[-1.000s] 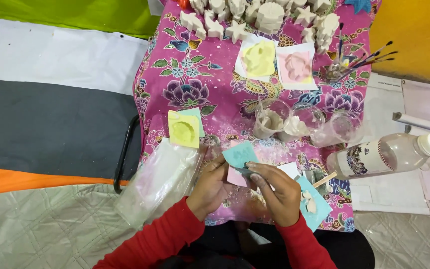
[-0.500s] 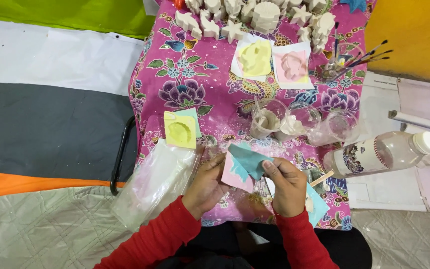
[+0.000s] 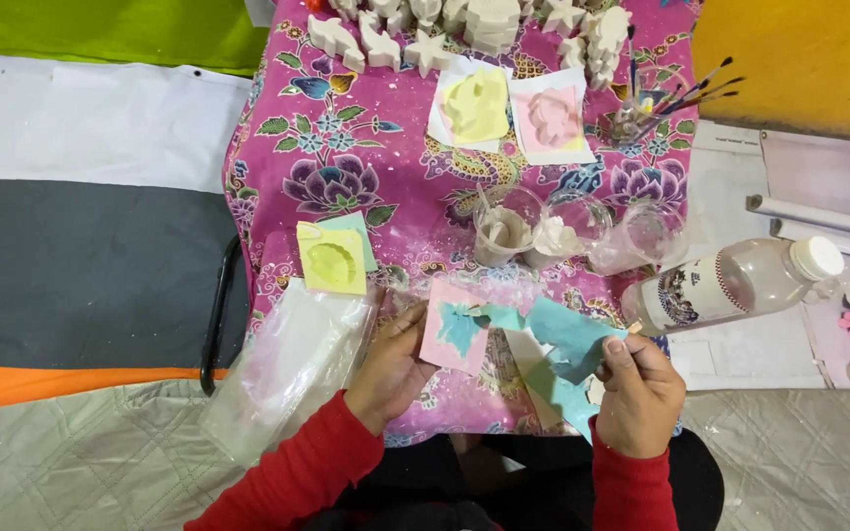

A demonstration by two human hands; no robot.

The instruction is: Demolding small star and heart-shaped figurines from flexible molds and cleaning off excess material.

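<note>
Head view is showing the left hand (image 3: 394, 366) pinching a pink square mould (image 3: 455, 337) low in the middle of the frame, while the right hand (image 3: 638, 391), fingers curled shut, is peeling a thin teal sheet (image 3: 565, 336) off it. That flexible sheet is looking flimsy; a sharp tug could be tearing it, I judge. Just above, clear plastic cups (image 3: 504, 228) of pale paste are standing near enough to tip onto the floral cloth-covered surface (image 3: 346, 147).
</note>
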